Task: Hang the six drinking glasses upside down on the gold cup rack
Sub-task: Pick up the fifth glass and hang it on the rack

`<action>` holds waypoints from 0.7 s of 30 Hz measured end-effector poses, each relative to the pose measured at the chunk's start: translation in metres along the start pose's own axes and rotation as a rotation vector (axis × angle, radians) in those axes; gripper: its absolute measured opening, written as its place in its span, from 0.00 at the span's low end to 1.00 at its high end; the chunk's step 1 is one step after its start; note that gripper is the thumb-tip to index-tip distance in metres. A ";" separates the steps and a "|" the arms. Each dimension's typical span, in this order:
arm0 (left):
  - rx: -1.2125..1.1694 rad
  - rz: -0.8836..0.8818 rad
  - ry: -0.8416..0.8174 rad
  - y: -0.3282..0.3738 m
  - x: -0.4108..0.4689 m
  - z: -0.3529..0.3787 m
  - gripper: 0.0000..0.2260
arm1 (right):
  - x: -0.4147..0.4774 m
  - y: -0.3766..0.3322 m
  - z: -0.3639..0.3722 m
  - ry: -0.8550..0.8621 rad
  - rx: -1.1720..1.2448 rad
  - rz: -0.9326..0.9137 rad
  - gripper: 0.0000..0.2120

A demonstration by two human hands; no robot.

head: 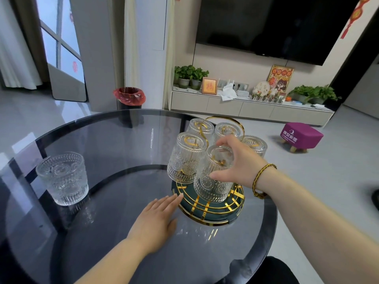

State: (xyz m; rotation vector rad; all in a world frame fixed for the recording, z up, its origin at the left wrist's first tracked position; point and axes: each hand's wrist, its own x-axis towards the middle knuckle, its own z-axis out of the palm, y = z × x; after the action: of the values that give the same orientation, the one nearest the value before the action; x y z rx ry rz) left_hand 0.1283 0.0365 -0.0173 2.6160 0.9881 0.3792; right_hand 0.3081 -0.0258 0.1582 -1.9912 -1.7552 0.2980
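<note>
The gold cup rack (213,210), with a dark green round base and a gold loop handle, stands on the round glass table. Several embossed clear glasses hang upside down on its pegs. My right hand (238,162) grips the nearest upside-down glass (213,181) from the right side, over a front peg. Another hung glass (184,158) is just left of it. One glass (63,177) stands upright at the table's left. My left hand (158,220) lies flat on the table with fingers together, fingertips touching the rack's base rim.
The table (114,144) is dark tinted glass with a black rim. Beyond it are a red-lined bin (129,97), a purple stool (301,136) on the floor at right and a low TV cabinet with plants.
</note>
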 end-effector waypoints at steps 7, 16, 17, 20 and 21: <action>-0.007 0.011 0.010 0.001 -0.001 -0.001 0.27 | 0.003 0.002 0.003 -0.031 -0.024 -0.006 0.33; -0.001 0.006 0.006 0.001 0.000 -0.001 0.27 | 0.006 0.002 0.005 -0.049 -0.051 0.000 0.33; 0.001 0.004 0.003 0.001 0.000 -0.001 0.26 | 0.006 0.001 0.005 -0.051 -0.056 -0.002 0.33; 0.002 -0.004 -0.007 0.002 -0.001 -0.002 0.26 | 0.005 0.001 0.006 -0.051 -0.072 -0.007 0.34; 0.000 -0.006 -0.008 0.002 -0.001 -0.002 0.26 | 0.005 0.001 0.006 -0.054 -0.073 -0.009 0.34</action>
State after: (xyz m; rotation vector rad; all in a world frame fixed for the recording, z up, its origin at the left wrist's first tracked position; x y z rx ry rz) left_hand 0.1281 0.0348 -0.0149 2.6122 0.9934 0.3670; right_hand 0.3073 -0.0202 0.1528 -2.0433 -1.8319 0.2908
